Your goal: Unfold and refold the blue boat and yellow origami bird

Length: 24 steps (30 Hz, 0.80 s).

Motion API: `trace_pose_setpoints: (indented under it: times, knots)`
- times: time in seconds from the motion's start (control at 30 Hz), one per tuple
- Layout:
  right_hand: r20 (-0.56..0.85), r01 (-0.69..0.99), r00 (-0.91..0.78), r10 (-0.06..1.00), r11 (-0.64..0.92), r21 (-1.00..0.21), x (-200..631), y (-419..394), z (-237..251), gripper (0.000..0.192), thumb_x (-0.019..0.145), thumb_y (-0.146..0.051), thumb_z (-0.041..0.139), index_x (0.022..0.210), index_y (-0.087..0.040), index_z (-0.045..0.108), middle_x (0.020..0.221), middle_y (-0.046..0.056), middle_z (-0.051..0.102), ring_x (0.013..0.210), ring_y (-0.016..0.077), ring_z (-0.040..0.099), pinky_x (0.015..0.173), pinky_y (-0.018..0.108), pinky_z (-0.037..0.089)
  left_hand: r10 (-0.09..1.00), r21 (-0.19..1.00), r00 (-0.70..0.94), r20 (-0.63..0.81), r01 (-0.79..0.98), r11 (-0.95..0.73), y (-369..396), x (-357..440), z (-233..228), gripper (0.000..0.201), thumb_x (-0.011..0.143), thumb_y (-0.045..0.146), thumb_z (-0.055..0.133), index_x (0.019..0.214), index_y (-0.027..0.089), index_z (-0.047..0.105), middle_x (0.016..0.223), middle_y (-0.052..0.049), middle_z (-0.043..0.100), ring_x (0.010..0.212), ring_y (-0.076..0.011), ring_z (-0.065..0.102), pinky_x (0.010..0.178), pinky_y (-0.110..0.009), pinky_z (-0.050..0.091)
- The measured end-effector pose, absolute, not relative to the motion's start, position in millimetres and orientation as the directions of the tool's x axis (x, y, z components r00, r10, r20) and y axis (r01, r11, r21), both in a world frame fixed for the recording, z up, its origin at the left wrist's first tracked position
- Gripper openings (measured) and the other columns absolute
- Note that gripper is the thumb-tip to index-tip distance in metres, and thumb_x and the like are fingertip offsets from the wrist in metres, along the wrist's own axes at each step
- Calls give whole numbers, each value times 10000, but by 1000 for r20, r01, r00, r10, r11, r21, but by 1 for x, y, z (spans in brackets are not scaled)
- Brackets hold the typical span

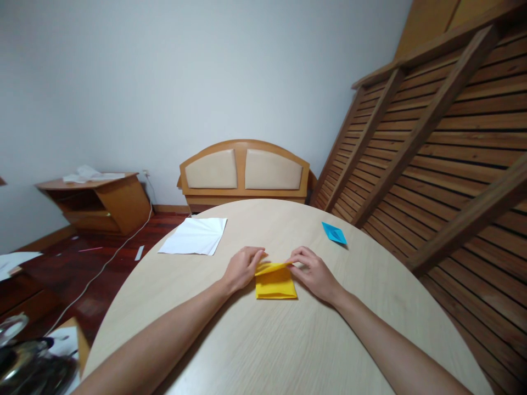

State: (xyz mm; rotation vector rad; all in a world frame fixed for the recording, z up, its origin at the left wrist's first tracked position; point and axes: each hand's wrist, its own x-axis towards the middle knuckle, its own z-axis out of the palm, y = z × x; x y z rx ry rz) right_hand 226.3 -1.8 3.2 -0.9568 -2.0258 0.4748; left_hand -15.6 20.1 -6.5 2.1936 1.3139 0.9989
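Both hands (242, 267) (313, 270) pinch yellow paper (275, 283).

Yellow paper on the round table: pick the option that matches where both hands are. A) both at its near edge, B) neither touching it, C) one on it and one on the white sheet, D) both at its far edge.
D: the left hand and right hand both pinch the far, raised edge of the yellow paper.
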Motion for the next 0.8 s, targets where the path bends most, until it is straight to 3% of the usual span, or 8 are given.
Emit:
trace_pose_setpoints:
  times: [0.1,0.23,0.37,0.53,0.8]
  knots:
    - [551,450,-320,770,636,-627,226,-1,5,136,931,-291,564,907,-238,688,1026,75,662,1017,238,598,947,407,462,800,627,405,442,498,-599,11,-17,2,548,1004,454,240,1081,184,710,1153,-106,709,1096,-241,624,1001,-375,430]
    - [508,461,-281,814,579,-673,226,-2,4,172,941,-339,546,953,-226,675,1021,77,686,1017,250,604,961,426,464,744,562,501,442,492,-665,3,-16,6,464,939,512,415,1120,181,685,1068,-116,725,994,-259,648,921,-366,466]
    - [420,404,-243,875,485,-776,223,-3,1,239,955,-406,522,1006,-213,653,987,69,696,939,228,633,853,369,527,790,567,412,455,549,-613,6,-11,1,287,940,375,480,960,199,705,884,-75,742,776,-198,669,740,-290,491]
    - [295,257,-312,903,379,-889,219,-6,-1,307,931,-401,569,1175,-216,588,1112,78,701,985,221,673,826,342,551,843,700,235,484,475,-534,14,-9,-4,289,948,374,481,879,165,668,733,-43,690,609,-146,595,580,-237,438]
    - [226,251,-329,917,315,-915,220,-6,-3,436,943,-413,539,1323,-210,470,932,51,735,847,215,691,738,330,532,909,863,113,402,284,-418,24,-10,-9,301,916,425,520,864,147,621,731,-33,654,628,-152,581,554,-235,428]
